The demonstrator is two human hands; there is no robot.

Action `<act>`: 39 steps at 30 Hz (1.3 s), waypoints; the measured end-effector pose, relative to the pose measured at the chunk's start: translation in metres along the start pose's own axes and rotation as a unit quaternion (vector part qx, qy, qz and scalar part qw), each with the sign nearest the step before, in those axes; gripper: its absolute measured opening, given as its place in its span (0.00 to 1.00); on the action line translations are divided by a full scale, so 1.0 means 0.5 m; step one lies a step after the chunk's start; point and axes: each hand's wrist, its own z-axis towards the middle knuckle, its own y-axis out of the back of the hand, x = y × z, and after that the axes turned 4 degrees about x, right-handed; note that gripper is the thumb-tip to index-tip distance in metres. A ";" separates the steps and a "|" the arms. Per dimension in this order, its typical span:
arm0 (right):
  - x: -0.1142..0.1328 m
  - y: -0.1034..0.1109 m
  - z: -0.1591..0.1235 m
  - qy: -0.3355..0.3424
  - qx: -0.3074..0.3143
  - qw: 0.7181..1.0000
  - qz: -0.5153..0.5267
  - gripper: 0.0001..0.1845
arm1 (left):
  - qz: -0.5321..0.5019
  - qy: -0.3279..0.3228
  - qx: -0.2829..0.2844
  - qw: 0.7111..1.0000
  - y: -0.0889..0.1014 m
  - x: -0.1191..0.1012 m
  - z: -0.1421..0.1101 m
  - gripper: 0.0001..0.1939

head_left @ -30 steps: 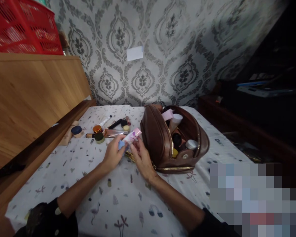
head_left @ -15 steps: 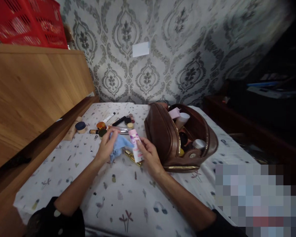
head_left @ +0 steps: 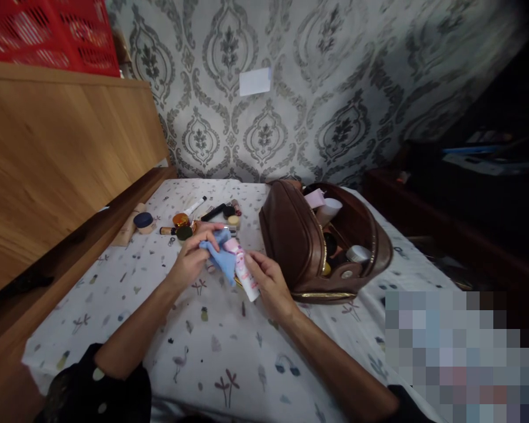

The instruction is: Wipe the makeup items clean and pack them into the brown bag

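Note:
In my right hand point(head_left: 268, 283) is a white and pink bottle point(head_left: 248, 281) with a pink cap, tilted above the table. My left hand point(head_left: 193, 255) grips a light blue cloth point(head_left: 224, 261), which lies against the bottle's upper left side and partly covers it. Part of a gold tube shows beneath the cloth and bottle. Just beyond my left hand are a dark-lidded jar point(head_left: 184, 233) and an amber-lidded jar point(head_left: 181, 220). To the right of my right hand stands an unzipped brown cosmetic bag point(head_left: 291, 235) with several containers inside.
Several cosmetics, including a black tube point(head_left: 213, 212) and a white tube point(head_left: 196, 205), lie farther back on the patterned tablecloth point(head_left: 220, 346). A blue-lidded jar point(head_left: 144, 222) stands at the left, near a wooden cabinet point(head_left: 66, 123). The patterned wall point(head_left: 264, 135) borders the back.
My left hand has brought the blue cloth right onto the bottle's side near the cap. The bottle has tilted more and shifted slightly down and right.

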 end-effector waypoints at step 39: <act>0.054 0.002 -0.005 0.081 -0.060 0.977 -0.187 0.20 | 0.291 -0.054 0.156 0.942 0.041 -0.032 0.004 0.07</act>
